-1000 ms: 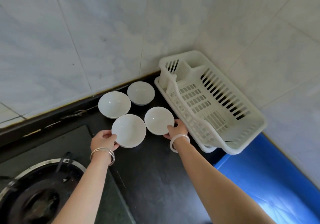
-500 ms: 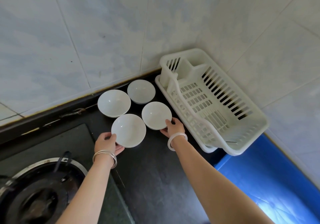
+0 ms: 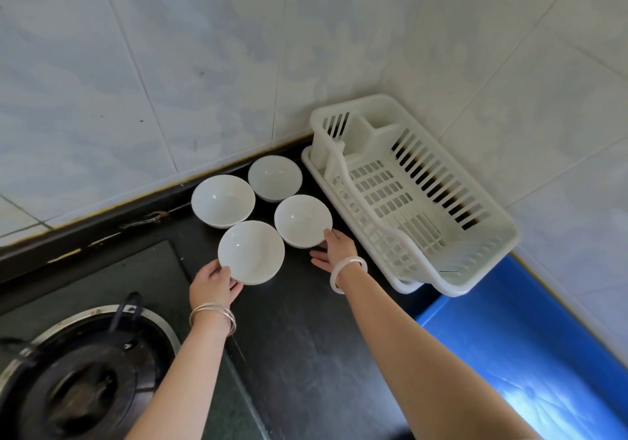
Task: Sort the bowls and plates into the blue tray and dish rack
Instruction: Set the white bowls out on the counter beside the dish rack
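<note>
Four white bowls sit close together on the black counter. My left hand (image 3: 215, 285) grips the near-left bowl (image 3: 251, 252) by its near rim, thumb on top and fingers underneath. My right hand (image 3: 334, 249) is spread, fingertips touching the rim of the near-right bowl (image 3: 302, 220) and thumb held away from it. Two more bowls (image 3: 222, 200) (image 3: 274, 176) stand behind, by the wall. An empty white dish rack (image 3: 503, 235) stands to the right in the corner. In front of it lies the blue tray (image 3: 509, 337).
A gas stove burner (image 3: 85, 371) fills the lower left, on a dark glass hob. Tiled walls close off the back and right side. Open black counter (image 3: 306, 337) lies between my forearms.
The near-right bowl slid slightly back and left toward the others. My right thumb came off its rim and the hand spread. My left hand kept its grip on the near-left bowl.
</note>
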The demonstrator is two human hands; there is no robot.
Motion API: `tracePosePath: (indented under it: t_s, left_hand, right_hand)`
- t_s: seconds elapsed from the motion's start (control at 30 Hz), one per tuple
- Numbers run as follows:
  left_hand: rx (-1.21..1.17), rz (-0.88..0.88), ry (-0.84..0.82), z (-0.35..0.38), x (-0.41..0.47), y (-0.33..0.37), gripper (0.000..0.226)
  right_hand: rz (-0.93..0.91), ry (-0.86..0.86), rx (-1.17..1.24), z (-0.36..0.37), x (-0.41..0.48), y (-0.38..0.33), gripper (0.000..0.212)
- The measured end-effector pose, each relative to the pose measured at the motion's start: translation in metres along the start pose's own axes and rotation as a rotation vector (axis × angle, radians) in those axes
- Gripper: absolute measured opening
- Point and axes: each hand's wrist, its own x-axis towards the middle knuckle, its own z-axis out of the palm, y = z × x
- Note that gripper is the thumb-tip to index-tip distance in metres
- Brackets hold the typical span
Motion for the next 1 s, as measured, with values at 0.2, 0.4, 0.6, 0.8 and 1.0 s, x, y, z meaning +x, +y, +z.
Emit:
tracePosePath:
  t_s: [0.2, 0.4, 0.6, 0.8, 1.0]
  left_hand:
    - [0.069, 0.087, -0.044, -0.005, -0.026, -0.023, 0.039]
    - [0.262, 0.142, -0.222, -0.009, -0.072, -0.068, 0.032]
    - [0.576, 0.289, -0.466, 0.005, -0.143, -0.115, 0.025]
    - [0.880, 0.332, -0.695, 0.014, -0.206, -0.172, 0.025]
    - [1.090, 0.333, -0.851, 0.023, -0.244, -0.213, 0.035]
  right_hand:
    - [-0.021, -0.074, -0.033, -0.027, -0.039, 0.001, 0.036]
    - [-0.169, -0.026, -0.200, -0.102, -0.104, 0.033, 0.019]
    - [-0.240, 0.204, -0.365, -0.208, -0.171, 0.090, 0.021]
    - [-0.161, 0.526, -0.717, -0.296, -0.219, 0.150, 0.016]
    - [-0.029, 0.494, -0.717, -0.322, -0.239, 0.184, 0.019]
